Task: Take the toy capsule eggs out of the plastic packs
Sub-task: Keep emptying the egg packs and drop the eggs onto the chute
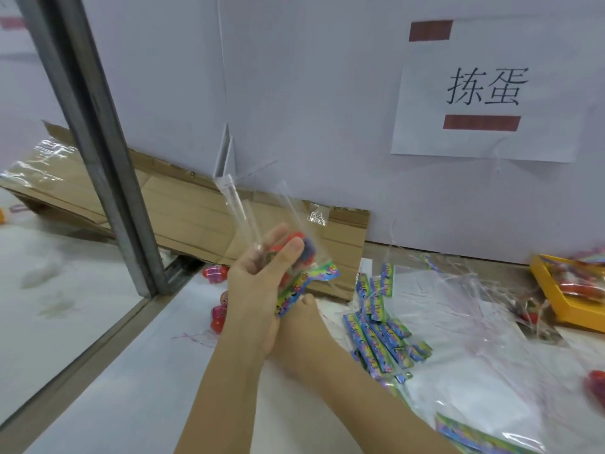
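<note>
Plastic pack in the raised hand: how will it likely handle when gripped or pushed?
The plastic pack is thin, clear film creased above the left hand, so probably floppy and light. Its glossy surface may slip. The round egg inside would likely roll once out.

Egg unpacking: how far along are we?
Partway. Done: heap of flat clear packs with rainbow header cards; loose red capsule eggs by the metal post. In hand: left hand grips a clear pack, egg inside; right hand, grip hidden. Left: packs in the yellow plastic tray.
</note>
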